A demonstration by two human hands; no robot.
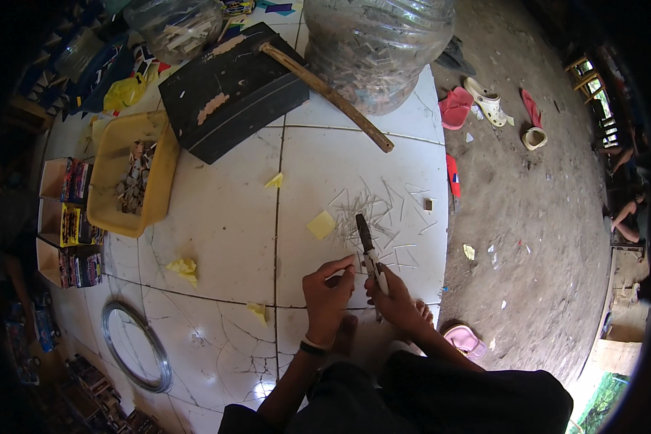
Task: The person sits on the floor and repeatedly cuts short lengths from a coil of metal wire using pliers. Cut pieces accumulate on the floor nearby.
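Note:
My right hand [393, 295] is closed round the pale handles of a pliers-like hand tool [364, 235], whose long dark jaws point away from me. Close beside it on the left, my left hand [328, 295] is pinched shut; a thin pale sliver shows at its fingers, too small to name. Just beyond both hands lies a loose scatter of short, thin, pale wire-like pieces [394, 211]. A yellow paper square [321, 225] rests at the left of the scatter, and a small dark-and-white block [428, 205] sits to its right.
At the far side, a wooden-handled hammer [340, 101] lies across a black box [224, 94], next to a large clear plastic container [380, 54]. A yellow tub [168, 184] with small pieces and a wire coil [165, 365] are on the left. Shoes [486, 101] lie on the dirt floor, right.

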